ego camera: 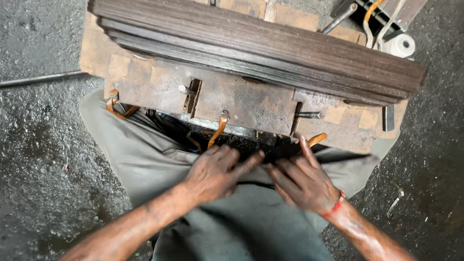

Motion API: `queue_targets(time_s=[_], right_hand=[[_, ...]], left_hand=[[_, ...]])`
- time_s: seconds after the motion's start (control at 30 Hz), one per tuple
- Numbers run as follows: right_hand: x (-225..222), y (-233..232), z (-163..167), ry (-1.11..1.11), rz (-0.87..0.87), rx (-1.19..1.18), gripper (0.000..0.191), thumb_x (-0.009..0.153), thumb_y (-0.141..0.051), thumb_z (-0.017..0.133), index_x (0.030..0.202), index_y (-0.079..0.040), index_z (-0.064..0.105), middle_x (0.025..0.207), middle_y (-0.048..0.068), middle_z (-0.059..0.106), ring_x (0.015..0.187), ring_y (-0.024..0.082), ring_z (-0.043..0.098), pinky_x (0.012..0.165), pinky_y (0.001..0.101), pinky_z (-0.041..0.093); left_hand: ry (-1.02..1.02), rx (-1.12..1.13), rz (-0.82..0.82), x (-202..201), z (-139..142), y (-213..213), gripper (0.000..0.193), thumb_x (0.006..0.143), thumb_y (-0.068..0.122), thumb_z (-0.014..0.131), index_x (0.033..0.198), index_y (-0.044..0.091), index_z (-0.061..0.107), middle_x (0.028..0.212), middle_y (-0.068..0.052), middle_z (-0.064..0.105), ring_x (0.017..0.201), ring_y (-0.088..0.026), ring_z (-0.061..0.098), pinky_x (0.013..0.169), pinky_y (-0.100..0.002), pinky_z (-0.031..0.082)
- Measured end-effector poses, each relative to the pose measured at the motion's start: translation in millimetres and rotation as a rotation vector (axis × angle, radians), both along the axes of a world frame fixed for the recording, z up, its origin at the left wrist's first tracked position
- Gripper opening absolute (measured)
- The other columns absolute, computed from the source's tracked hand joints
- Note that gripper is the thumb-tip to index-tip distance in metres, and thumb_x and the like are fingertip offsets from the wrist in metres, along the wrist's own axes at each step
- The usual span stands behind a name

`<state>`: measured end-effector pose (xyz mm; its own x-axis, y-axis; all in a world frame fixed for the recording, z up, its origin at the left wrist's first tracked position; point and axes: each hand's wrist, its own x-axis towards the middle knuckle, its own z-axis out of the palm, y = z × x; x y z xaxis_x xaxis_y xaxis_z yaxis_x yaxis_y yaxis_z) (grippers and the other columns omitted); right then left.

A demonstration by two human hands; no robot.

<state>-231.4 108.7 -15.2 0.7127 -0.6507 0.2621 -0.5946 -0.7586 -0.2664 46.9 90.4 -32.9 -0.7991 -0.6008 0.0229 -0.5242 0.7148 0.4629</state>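
Both hands, left hand (212,175) and right hand (302,182), are being pressed flat, fingers spread, against dark steel strips (270,157) under the rusty clamping plate's (241,104) near edge, steadying them

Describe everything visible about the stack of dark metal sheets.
The stack of dark metal sheets is a thick pile of thin, grey-brown laminations with edges showing as fine lines. It lies tilted across the top of a rusty steel frame, running from upper left to right, above both hands, which do not touch it.
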Motion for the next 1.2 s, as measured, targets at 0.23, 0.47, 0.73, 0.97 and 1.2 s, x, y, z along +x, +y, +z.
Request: queue_targets(time_s=[0.23, 0.47, 0.73, 0.97, 1.2], right_hand=[[-28, -26, 13, -0.142, -0.101, -0.063, 0.042, 0.084, -0.021, 0.082, 0.117, 0.0, 0.069, 0.112, 0.018, 0.066, 0.1, 0.03, 0.068, 0.116, 0.0555, 0.043], [-30, -56, -1, -0.212, -0.129, 0.055, 0.047, 0.078, -0.015, 0.083, 0.12, -0.001, 0.068, 0.111, 0.015, 0.067, 0.104, 0.031, 0.07, 0.121, 0.0563, 0.041], [-30, -67, 15, -0.178, -0.323, 0.222, 0.062, 0.068, -0.028, 0.091, 0.119, 0.0, 0.07, 0.113, 0.017, 0.064, 0.117, 0.038, 0.061, 0.109, 0.05, 0.046], [-24, -60, 18, -0.215, -0.344, 0.181, 0.053, 0.067, -0.022, 0.091, 0.111, 0.002, 0.072, 0.111, 0.016, 0.065, 0.108, 0.037, 0.063, 0.115, 0.0535, 0.041], [-21, -55, 13, -0.275, -0.357, 0.071, 0.054, 0.066, -0.019, 0.091, 0.111, 0.002, 0.07, 0.105, 0.017, 0.064, 0.098, 0.035, 0.065, 0.116, 0.0583, 0.04]], left_hand=[[0.168, -0.286, -0.027, -12, 37, -48, 0.068, 0.073, 0.019, 0.071, 0.14, 0.027, 0.06, 0.119, -0.008, 0.062, 0.109, -0.026, 0.06, 0.095, -0.043, 0.046], [0.047, -0.178, 0.024, -43, 31, -71, 0.052, 0.087, 0.011, 0.063, 0.138, 0.02, 0.064, 0.119, -0.013, 0.062, 0.111, -0.028, 0.058, 0.099, -0.046, 0.043], [0.024, -0.321, -0.146, -44, 33, -89, 0.045, 0.089, 0.019, 0.06, 0.13, 0.002, 0.066, 0.131, -0.012, 0.062, 0.12, -0.027, 0.058, 0.103, -0.045, 0.042], [0.04, -0.282, -0.144, -48, 38, -90, 0.044, 0.086, 0.017, 0.061, 0.126, 0.001, 0.068, 0.128, -0.014, 0.063, 0.12, -0.029, 0.059, 0.104, -0.046, 0.044], [0.067, -0.36, -0.172, -54, 41, -95, 0.037, 0.083, 0.015, 0.063, 0.114, -0.003, 0.07, 0.118, -0.017, 0.068, 0.112, -0.032, 0.065, 0.095, -0.042, 0.053]])
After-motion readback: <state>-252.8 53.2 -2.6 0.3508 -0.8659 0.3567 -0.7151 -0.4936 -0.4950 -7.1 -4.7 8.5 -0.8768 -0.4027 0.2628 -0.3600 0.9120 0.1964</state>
